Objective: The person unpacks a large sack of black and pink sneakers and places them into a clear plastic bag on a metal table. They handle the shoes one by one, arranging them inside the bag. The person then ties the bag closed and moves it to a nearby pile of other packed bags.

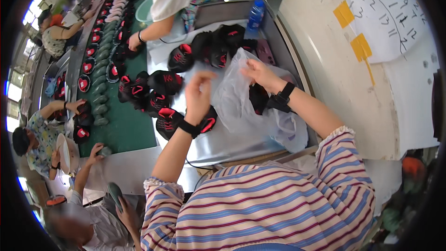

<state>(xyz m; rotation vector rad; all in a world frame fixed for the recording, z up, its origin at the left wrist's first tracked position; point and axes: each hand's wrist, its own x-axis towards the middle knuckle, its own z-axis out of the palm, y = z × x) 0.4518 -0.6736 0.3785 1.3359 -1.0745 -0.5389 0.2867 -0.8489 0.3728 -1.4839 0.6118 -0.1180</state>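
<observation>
My right hand [260,73] pinches the upper edge of a clear plastic bag [241,104] that lies over the metal table [232,144]. A black shoe [258,97] shows through the bag just under that hand. My left hand [199,95] is raised beside the bag's left side, fingers curled, touching the plastic; whether it grips it I cannot tell. Below the left wrist lie black shoes with red lining [168,120]. Both wrists wear black bands.
More black and red shoes [214,45] are piled at the far end of the table, next to a blue bottle [256,15]. A green conveyor [125,125] with shoes runs on the left, where other people's hands work. A beige wall with paper sheets [395,14] stands right.
</observation>
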